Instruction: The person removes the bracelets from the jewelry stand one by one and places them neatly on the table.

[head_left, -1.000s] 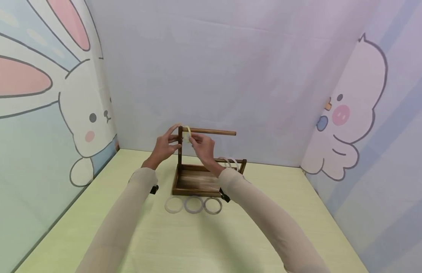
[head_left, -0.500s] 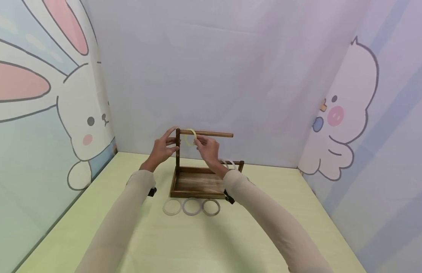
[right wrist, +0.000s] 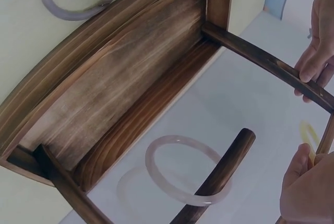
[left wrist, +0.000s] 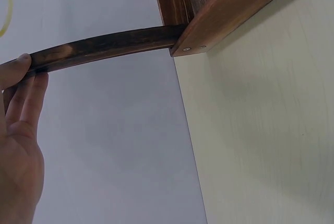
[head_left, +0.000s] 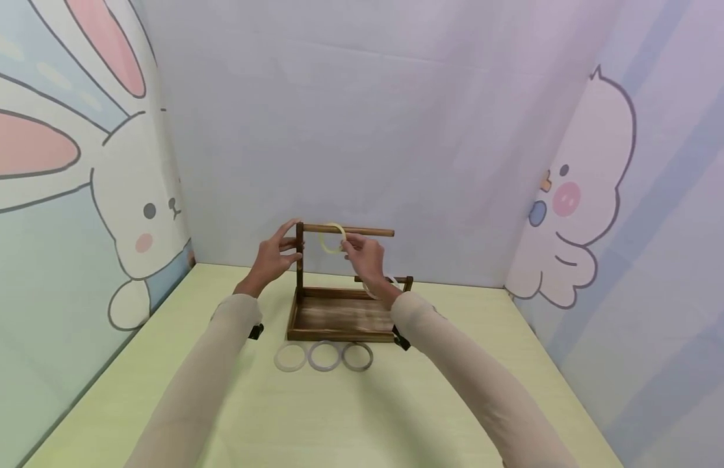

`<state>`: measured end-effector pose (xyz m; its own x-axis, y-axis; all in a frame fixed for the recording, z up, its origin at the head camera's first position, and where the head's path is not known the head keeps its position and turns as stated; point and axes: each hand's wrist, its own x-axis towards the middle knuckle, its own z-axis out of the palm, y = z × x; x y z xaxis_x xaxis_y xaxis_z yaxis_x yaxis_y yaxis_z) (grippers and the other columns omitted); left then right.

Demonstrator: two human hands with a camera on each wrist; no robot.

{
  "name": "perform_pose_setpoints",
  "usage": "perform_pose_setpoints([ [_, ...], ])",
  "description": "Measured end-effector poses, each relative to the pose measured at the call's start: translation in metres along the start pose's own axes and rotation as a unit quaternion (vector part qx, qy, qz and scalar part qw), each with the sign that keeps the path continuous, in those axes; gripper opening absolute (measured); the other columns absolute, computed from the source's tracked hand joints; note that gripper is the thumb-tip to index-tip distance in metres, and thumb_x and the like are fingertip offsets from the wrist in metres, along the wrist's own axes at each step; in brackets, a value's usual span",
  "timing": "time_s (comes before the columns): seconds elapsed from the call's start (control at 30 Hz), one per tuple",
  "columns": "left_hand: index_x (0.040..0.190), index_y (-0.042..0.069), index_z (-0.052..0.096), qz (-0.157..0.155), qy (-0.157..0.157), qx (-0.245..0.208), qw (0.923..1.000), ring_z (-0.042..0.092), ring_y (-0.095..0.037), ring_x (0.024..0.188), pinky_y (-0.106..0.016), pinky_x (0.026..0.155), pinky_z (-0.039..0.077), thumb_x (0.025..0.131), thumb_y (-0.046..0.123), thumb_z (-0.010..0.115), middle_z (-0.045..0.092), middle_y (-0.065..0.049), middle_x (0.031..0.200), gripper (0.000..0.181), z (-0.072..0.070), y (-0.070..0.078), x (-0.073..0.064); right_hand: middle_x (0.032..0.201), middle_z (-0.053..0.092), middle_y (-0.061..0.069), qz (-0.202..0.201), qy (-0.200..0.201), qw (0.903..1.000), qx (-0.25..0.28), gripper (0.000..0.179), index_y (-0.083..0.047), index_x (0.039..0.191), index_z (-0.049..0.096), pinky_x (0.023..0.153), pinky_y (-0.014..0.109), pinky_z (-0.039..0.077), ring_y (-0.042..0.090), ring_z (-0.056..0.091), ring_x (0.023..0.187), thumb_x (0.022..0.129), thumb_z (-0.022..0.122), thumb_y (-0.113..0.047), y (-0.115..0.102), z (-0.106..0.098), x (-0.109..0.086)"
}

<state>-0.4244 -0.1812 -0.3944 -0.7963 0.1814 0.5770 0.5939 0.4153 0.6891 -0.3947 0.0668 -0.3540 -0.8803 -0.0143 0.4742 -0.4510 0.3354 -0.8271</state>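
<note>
My left hand point(head_left: 270, 259) grips the dark upright post point(left wrist: 115, 45) of a wooden bangle rack near its top, thumb on one side and fingers on the other. My right hand point(head_left: 366, 259) pinches the right side of a yellow bangle point(head_left: 343, 233). That bangle encircles the rack's long upper bar point(head_left: 370, 231), some way right of the post. Lower on the rack, a pale pinkish bangle point(right wrist: 151, 161) hangs around the short bar point(right wrist: 237, 156). Behind it is a fainter ring shape, and my right wrist partly hides that bar in the head view.
The rack's base is a shallow brown tray point(head_left: 338, 316) on the pale yellow-green table point(head_left: 315, 416). Before it lie a whitish bangle point(head_left: 276, 359), a lavender bangle point(head_left: 325, 369) and a grey-brown bangle point(head_left: 358, 369) in a row. A grey-white backdrop point(head_left: 397, 143) rises behind.
My right hand has moved right with the yellow bangle, away from the post and along the upper bar. The left hand keeps its grip on the post. The head view has shifted slightly.
</note>
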Motion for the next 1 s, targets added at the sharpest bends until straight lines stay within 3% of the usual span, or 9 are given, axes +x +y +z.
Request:
perform_pose_setpoints([
  [0.23, 0.160, 0.042, 0.036, 0.003, -0.005, -0.002, 1.0000, 0.068, -0.038, 0.119, -0.059, 0.096, 0.056, 0.090, -0.009, 0.076, 0.071, -0.022, 0.127, 0.095, -0.001, -0.002, -0.001, 0.110, 0.077, 0.018, -0.003, 0.004, 0.9996, -0.027, 0.026, 0.000, 0.125, 0.074, 0.075, 0.028, 0.063, 0.030, 0.077, 0.097, 0.102, 0.069, -0.011, -0.001, -0.011, -0.002],
  [0.43, 0.160, 0.041, 0.037, 0.009, -0.003, -0.002, 0.9999, 0.068, -0.038, 0.119, -0.059, 0.096, 0.055, 0.090, -0.010, 0.076, 0.071, -0.022, 0.126, 0.095, -0.002, -0.003, 0.000, 0.110, 0.077, 0.018, -0.008, 0.011, 0.9992, -0.038, 0.027, -0.002, 0.126, 0.074, 0.078, 0.042, 0.064, 0.027, 0.078, 0.090, 0.101, 0.070, -0.011, 0.008, -0.022, -0.001],
  [0.67, 0.160, 0.038, 0.038, 0.007, 0.000, -0.002, 1.0000, 0.069, -0.040, 0.118, -0.062, 0.097, 0.054, 0.089, -0.011, 0.076, 0.071, -0.024, 0.125, 0.094, -0.002, -0.002, -0.001, 0.110, 0.077, 0.019, -0.016, 0.013, 0.9987, -0.046, 0.028, 0.000, 0.128, 0.072, 0.073, 0.029, 0.064, 0.031, 0.078, 0.092, 0.102, 0.069, -0.011, 0.011, -0.038, -0.003],
  [1.0, 0.161, 0.035, 0.037, 0.014, 0.000, 0.010, 0.9998, 0.070, -0.037, 0.117, -0.052, 0.090, 0.060, 0.089, -0.010, 0.077, 0.071, -0.023, 0.125, 0.094, -0.002, -0.003, 0.000, 0.111, 0.076, 0.020, 0.021, 0.018, 0.9990, -0.035, 0.030, -0.003, 0.129, 0.072, 0.074, 0.031, 0.064, 0.032, 0.077, 0.095, 0.101, 0.071, -0.012, 0.014, -0.055, -0.005],
])
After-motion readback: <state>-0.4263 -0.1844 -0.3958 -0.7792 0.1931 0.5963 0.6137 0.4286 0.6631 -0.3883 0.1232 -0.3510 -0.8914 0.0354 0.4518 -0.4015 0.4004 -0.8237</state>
